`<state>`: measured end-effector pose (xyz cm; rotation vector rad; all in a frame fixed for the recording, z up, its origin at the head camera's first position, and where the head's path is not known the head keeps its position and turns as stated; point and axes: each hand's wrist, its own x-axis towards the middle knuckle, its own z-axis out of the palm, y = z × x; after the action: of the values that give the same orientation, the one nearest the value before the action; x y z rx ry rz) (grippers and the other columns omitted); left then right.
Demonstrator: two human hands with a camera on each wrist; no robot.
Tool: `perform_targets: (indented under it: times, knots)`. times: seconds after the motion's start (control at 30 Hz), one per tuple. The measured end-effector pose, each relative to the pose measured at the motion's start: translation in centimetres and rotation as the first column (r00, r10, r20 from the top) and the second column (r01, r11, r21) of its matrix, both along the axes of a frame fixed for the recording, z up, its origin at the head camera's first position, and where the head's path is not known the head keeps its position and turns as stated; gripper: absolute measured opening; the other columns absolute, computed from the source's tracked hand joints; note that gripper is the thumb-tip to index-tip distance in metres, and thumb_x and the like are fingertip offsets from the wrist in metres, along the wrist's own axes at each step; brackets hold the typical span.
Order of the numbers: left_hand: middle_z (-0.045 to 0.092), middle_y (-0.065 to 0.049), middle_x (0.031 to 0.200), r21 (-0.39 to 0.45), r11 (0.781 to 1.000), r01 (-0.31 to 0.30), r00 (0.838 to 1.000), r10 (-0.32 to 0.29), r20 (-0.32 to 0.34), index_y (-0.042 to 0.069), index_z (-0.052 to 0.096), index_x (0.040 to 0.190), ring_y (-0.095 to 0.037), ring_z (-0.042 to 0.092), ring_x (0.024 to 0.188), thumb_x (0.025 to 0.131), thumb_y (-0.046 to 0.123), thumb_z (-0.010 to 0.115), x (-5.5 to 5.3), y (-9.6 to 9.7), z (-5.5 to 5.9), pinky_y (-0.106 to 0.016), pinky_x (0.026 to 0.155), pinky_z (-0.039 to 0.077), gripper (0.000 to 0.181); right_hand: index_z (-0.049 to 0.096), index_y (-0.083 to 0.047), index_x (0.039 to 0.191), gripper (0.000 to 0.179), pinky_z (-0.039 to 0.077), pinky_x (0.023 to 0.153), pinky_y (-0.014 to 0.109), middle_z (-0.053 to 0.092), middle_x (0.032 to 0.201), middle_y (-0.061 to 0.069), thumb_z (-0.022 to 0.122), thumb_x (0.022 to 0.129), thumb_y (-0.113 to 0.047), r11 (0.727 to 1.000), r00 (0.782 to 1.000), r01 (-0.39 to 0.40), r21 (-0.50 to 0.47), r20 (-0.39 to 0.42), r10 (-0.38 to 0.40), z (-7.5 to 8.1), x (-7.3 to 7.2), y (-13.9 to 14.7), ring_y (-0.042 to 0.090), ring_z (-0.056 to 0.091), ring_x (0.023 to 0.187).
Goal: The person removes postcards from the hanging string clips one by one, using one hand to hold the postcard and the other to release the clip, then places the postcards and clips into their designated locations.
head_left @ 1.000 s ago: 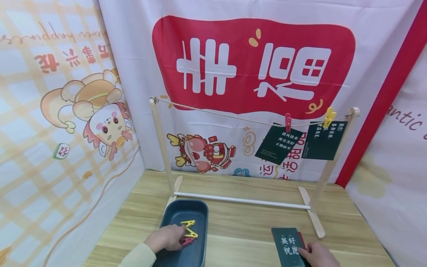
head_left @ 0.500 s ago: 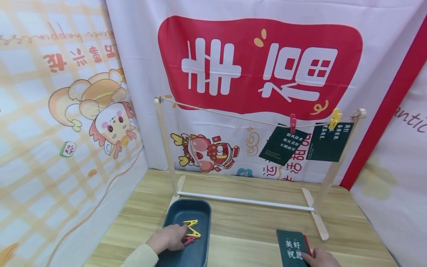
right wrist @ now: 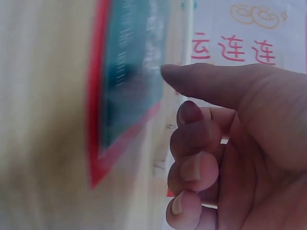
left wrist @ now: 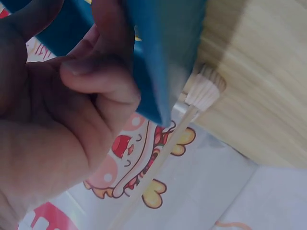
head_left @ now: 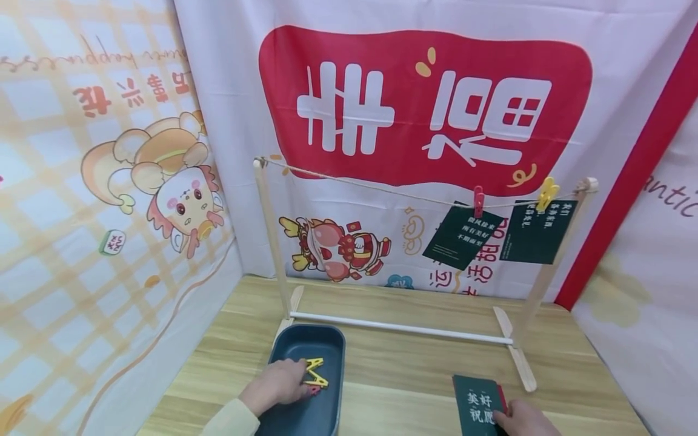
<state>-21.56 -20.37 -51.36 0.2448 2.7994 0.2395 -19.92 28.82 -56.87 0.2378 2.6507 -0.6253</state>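
My left hand (head_left: 280, 383) reaches into the dark blue tray (head_left: 339, 399), with its fingertips on a red clothespin (head_left: 315, 390) that they mostly cover. Just beyond the fingers lie yellow clothespins (head_left: 315, 372). In the left wrist view the fingers (left wrist: 103, 79) are curled beside the tray wall, their tips hidden. Low on the right, my right hand (head_left: 526, 419) holds a small stack of cards (head_left: 475, 399), dark green with white writing on top and a red edge underneath. The thumb (right wrist: 206, 81) presses at the cards' edge in the right wrist view.
Behind the tray stands a wooden frame (head_left: 272, 242) with a string (head_left: 376, 189) across its top. A red clothespin (head_left: 478, 203) and a yellow one (head_left: 548, 194) each hold a green card (head_left: 463, 235) near its right end. A white rod (head_left: 400, 328) joins the feet.
My left hand has shifted slightly right and forward over the red clothespin, covering most of it. The right hand stays on the cards. The head view has swung slightly left.
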Motion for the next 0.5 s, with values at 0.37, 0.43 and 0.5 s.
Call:
perform_targets:
  times: [0.37, 0.43, 0.5]
  knots:
    - [0.052, 0.003, 0.064, 0.131, 0.99, 0.044, 0.989, -0.025, -0.144, 0.016, 0.057, 0.079, -0.014, 0.047, 0.055, 0.09, 0.034, 0.068, -0.8, -0.8, 1.9, -0.031, 0.049, 0.036, 0.025, 0.057, -0.011, 0.08, 0.034, 0.033, 0.055, 0.029, 0.051, 0.066, 0.003, 0.061, 0.093, -0.042, 0.997, 0.993, 0.065, -0.051, -0.094, -0.07, 2.4, -0.4, -1.0, 0.018, 0.048, 0.06]
    - [0.052, 0.005, 0.063, 0.169, 0.985, 0.047, 0.986, -0.019, -0.163, 0.016, 0.057, 0.079, -0.012, 0.047, 0.054, 0.092, 0.033, 0.067, -1.0, -0.9, 2.1, -0.029, 0.049, 0.035, 0.024, 0.058, -0.009, 0.081, 0.033, 0.033, 0.056, 0.029, 0.051, 0.066, 0.004, 0.06, 0.093, -0.04, 0.998, 0.994, 0.06, -0.032, -0.092, -0.063, 2.9, -0.7, -1.2, 0.018, 0.048, 0.061]
    - [0.052, 0.005, 0.063, 0.189, 0.981, 0.049, 0.984, -0.015, -0.176, 0.017, 0.057, 0.078, -0.011, 0.046, 0.054, 0.093, 0.032, 0.066, -1.2, -0.9, 2.4, -0.028, 0.049, 0.035, 0.023, 0.059, -0.008, 0.084, 0.032, 0.034, 0.057, 0.03, 0.051, 0.067, 0.005, 0.06, 0.094, -0.039, 0.999, 0.995, 0.052, -0.017, -0.088, -0.053, 3.5, -1.0, -1.4, 0.019, 0.048, 0.062]
